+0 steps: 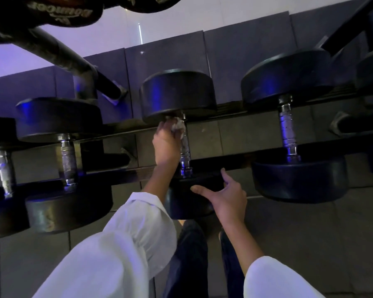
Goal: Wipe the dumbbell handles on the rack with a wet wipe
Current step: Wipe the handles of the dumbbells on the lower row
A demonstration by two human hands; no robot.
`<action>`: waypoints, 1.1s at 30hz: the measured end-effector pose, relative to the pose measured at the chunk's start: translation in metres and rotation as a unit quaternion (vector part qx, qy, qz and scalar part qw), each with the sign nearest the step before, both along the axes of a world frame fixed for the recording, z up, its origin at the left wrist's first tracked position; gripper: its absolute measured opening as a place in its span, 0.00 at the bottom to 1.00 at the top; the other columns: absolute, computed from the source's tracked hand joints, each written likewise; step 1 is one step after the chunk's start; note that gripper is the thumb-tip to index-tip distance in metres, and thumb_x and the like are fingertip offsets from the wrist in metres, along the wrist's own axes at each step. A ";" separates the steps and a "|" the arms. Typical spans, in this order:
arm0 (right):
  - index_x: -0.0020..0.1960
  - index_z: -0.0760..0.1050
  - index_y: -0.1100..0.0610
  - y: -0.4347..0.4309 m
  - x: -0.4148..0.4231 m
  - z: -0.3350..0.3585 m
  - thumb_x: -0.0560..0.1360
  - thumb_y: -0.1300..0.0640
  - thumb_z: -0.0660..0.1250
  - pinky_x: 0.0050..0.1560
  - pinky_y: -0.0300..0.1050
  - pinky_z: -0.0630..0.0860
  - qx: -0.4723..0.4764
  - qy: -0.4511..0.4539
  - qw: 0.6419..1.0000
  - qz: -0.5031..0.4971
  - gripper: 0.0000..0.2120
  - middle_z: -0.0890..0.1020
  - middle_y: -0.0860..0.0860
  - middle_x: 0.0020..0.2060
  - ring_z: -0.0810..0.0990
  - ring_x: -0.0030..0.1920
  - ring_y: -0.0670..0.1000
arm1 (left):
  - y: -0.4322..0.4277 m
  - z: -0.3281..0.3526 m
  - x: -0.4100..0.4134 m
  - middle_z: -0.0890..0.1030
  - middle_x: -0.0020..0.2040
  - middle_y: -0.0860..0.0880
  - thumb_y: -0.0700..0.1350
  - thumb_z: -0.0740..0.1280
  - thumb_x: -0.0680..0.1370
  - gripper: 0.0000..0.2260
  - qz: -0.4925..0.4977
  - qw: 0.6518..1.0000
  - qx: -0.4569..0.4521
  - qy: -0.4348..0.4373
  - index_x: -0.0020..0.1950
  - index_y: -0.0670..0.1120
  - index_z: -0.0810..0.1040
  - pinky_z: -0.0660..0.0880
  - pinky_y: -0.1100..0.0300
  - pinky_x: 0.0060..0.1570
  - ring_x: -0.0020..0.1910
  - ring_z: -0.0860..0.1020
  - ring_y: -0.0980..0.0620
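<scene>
- The left hand (167,143) has its fingers curled round the wipe (178,125) at the far end of the middle handle (185,147); the wad may slip out.
- The right hand (228,190), fingers open, touches the near head (185,205); a push could roll the dumbbell on the rack (224,160).

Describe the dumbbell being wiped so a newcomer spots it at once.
On the black rack holding a row of round-headed dumbbells, find the middle dumbbell. It is the only one with a left hand pressing a white wipe on its handle and a right hand against its near head.
</scene>
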State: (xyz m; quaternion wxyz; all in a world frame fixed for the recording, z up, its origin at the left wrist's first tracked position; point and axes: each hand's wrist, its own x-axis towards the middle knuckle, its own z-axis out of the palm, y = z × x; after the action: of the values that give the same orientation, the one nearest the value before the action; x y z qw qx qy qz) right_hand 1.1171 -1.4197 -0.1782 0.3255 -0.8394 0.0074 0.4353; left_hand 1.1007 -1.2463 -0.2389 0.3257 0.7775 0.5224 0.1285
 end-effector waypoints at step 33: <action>0.72 0.62 0.53 -0.003 -0.002 -0.015 0.57 0.44 0.79 0.63 0.42 0.66 0.016 0.006 0.999 -0.027 0.49 0.80 0.55 0.58 0.69 0.68 0.50 | 0.020 -0.018 0.009 0.76 0.21 0.53 0.37 0.58 0.79 0.11 0.315 0.760 -0.505 -0.260 0.37 0.46 0.71 0.73 0.63 0.31 0.25 0.75 0.56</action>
State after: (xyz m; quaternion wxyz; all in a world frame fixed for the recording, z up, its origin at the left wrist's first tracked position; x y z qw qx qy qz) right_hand 1.1149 -1.4229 -0.1933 0.3506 -0.8308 0.0253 0.4315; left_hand 1.1097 -1.2267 -0.2573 0.7355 0.2287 0.6225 0.1386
